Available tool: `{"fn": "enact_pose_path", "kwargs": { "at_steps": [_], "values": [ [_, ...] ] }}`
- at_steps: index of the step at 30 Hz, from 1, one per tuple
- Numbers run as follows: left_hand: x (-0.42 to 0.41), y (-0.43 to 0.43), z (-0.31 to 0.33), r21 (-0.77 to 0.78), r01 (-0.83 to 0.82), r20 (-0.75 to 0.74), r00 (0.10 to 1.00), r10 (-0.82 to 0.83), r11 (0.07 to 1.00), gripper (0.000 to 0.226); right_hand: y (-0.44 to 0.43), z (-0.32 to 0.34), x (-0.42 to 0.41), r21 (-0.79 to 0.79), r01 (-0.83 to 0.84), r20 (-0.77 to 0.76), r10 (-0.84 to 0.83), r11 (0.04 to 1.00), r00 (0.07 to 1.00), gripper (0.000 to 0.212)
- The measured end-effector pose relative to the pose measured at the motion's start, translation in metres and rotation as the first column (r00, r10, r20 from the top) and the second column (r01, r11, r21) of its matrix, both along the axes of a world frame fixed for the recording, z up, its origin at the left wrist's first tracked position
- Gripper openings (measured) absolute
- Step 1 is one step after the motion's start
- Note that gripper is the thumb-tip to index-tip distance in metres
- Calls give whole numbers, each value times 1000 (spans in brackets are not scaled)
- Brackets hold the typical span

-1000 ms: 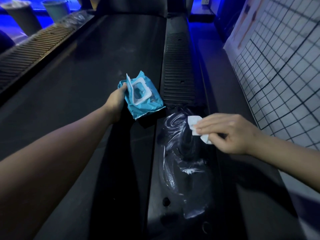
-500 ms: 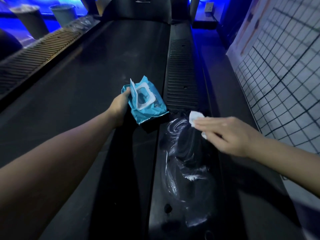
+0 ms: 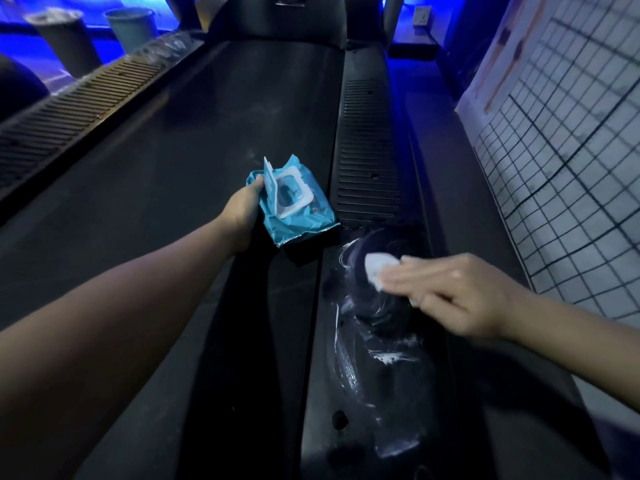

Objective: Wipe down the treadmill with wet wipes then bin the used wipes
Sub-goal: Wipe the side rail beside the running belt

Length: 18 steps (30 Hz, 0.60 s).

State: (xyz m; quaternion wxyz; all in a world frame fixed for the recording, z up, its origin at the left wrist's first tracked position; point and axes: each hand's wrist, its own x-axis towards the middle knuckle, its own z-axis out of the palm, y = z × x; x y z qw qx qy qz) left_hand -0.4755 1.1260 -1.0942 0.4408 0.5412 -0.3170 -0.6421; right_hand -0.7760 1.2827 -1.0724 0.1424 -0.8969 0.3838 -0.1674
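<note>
Tiled wall (image 3: pixel 571 168) at rt, socket (image 3: pixel 423 11) far back.

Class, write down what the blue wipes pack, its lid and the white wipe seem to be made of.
The wipes pack: thin glossy plastic film, going by its crinkles and sheen. Its lid: stiffer white plastic, probably; it stands up flat. The wipe: soft, cloth-like white sheet, crumpled; fibre cannot be told.

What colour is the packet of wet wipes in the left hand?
Teal blue with a white flip lid, seen in the head view: wet wipes packet, left hand.
</note>
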Motion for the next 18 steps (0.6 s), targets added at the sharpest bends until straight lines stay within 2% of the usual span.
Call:
{"fn": "enact_pose_path", "kwargs": {
  "at_steps": [3, 6, 10, 12, 14, 16, 18],
  "values": [
    [4, 3, -5, -45, -84, 84, 993, 88, 995, 42, -28, 5, 6, 7, 255, -62, -254, 967, 965, 39],
    [8, 9, -6, -94, -150, 144, 976, 163, 984, 38, -42, 4, 40, 79, 343, -169, -326, 936, 930, 41],
    [13, 15, -5, -126, -189, 180, 961, 209, 974, 35, -28, 0, 66, 163, 165, -198, -131, 973, 971, 46],
    [15, 18, -5, -143, -168, 177, 965, 192, 975, 35, -13, 4, 58, 237, -1, -130, 32, 972, 991, 43],
    [17, 19, 1, -137, -81, 183, 977, 105, 987, 34, 2, 11, 46, 286, -103, -45, 121, 953, 992, 39],
    [21, 19, 8, -101, 20, 208, 978, 1, 995, 30, 10, 12, 33, 243, -150, 0, 155, 958, 988, 36],
    [25, 17, 11, -59, 74, 242, 969, -58, 996, 27, 6, 8, 18, 95, -115, -43, 120, 989, 992, 36]
  ]
}}
